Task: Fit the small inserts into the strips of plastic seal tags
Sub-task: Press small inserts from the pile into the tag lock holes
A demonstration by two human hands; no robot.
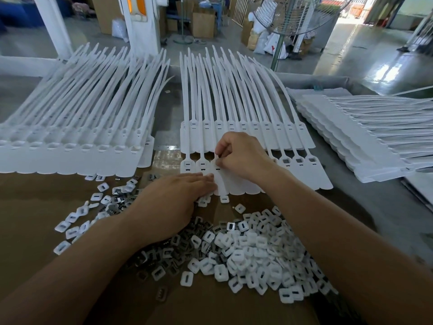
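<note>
A strip of white plastic seal tags (302, 174) lies in the middle of the table, tails pointing away from me. Its two leftmost sockets hold inserts; sockets at the right end are empty squares. My right hand (239, 156) is curled over the third socket, fingertips pinched on a small white insert against the strip. My left hand (173, 202) lies flat, palm down, with its fingertips pressing the strip's lower left edge. A heap of white inserts (260, 252) and dark metal clips (173, 252) lies near me.
A stack of tag strips (70, 146) sits at the left, another stack (375, 137) at the right. Loose inserts (77, 221) are scattered at the left on brown cardboard (35, 207). A standing fan (290, 17) and boxes stand beyond the table.
</note>
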